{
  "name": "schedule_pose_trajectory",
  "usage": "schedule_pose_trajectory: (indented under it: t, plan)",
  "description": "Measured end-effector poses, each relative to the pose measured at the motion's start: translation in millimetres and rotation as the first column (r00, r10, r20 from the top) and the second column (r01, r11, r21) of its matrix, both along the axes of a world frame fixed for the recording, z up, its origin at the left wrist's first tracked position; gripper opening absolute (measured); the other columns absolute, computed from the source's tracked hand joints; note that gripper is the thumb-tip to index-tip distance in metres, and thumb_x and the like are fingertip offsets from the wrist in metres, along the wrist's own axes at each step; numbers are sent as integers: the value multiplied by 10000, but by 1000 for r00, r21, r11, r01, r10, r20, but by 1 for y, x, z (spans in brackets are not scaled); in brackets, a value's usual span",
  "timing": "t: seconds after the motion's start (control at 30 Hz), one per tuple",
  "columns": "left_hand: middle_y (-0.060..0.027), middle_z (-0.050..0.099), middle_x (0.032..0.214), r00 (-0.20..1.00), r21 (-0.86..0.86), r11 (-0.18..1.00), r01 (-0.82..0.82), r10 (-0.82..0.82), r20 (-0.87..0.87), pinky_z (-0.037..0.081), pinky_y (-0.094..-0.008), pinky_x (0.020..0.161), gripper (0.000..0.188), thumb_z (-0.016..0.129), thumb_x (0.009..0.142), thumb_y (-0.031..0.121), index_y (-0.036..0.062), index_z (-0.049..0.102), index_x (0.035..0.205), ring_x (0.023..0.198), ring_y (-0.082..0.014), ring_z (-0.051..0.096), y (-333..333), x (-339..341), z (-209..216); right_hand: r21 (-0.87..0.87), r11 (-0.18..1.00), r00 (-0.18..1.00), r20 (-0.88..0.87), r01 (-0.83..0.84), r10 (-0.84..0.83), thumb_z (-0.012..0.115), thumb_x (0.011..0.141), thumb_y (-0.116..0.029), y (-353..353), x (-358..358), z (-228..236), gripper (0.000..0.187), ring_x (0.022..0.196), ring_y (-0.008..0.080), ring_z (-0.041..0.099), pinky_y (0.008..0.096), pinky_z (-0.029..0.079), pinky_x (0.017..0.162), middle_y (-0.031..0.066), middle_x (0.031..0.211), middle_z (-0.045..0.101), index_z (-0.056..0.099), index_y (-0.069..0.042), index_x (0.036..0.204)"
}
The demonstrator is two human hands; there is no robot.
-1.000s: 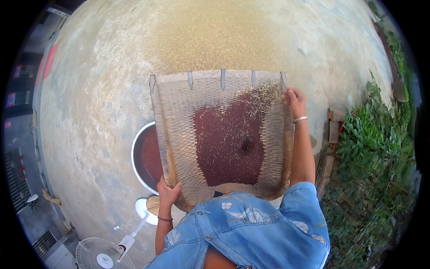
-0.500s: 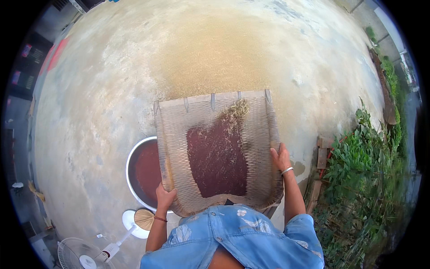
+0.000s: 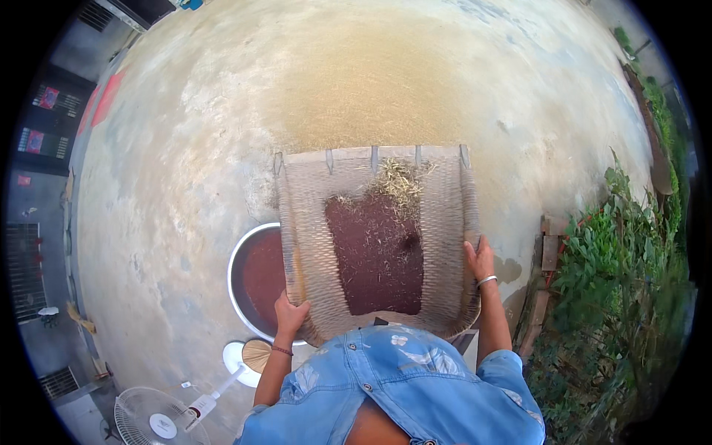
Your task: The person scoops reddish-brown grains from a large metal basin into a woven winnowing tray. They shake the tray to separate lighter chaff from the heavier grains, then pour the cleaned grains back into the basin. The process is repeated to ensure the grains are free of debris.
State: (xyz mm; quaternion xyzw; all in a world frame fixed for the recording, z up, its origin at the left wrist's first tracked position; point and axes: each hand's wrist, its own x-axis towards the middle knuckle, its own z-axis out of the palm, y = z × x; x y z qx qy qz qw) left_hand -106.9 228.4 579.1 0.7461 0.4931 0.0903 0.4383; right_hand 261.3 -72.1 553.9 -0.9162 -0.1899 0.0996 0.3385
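One woven basket [image 3: 308, 245], before a person's waist, contains fine dark red grain [image 3: 374, 274], pale straw bits [image 3: 400, 182] gathered toward its far edge; five dark straps [image 3: 374, 158] line that edge. The left hand [image 3: 291, 314] and right hand [image 3: 481, 261] each grip a side rim. One round basin [image 3: 231, 276], partly hidden at left, holds red contents [image 3: 261, 276].

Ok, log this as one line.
left hand: grips woven tray, left side | right hand: grips its right side | tray: dark red grains, pale chaff toward far edge | at left: basin, partly hidden
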Motion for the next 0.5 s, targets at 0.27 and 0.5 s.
schedule_pose_trajectory:
  t: [0.27, 0.5]
  plan:
    - [-148, 658, 833, 997, -45, 996, -79, 80, 24, 499, -314, 685, 391, 672, 612, 92, -57, 579, 962, 731, -213, 639, -11, -13, -7, 97, 994, 998, -20, -50, 52, 633, 800, -196, 1, -4, 14, 363, 729, 468, 556, 471, 454, 626, 288, 776, 581, 469, 47, 1014]
    - [-69, 635, 876, 977, -451, 886, -106, 178, 121, 493, -295, 707, 409, 679, 627, 21, -21, 569, 1019, 773, -152, 604, -1, -30, -20, 0, 998, 997, 37, -62, 62, 635, 803, -212, -3, -20, 15, 385, 747, 430, 580, 456, 452, 639, 272, 801, 592, 468, 54, 1025]
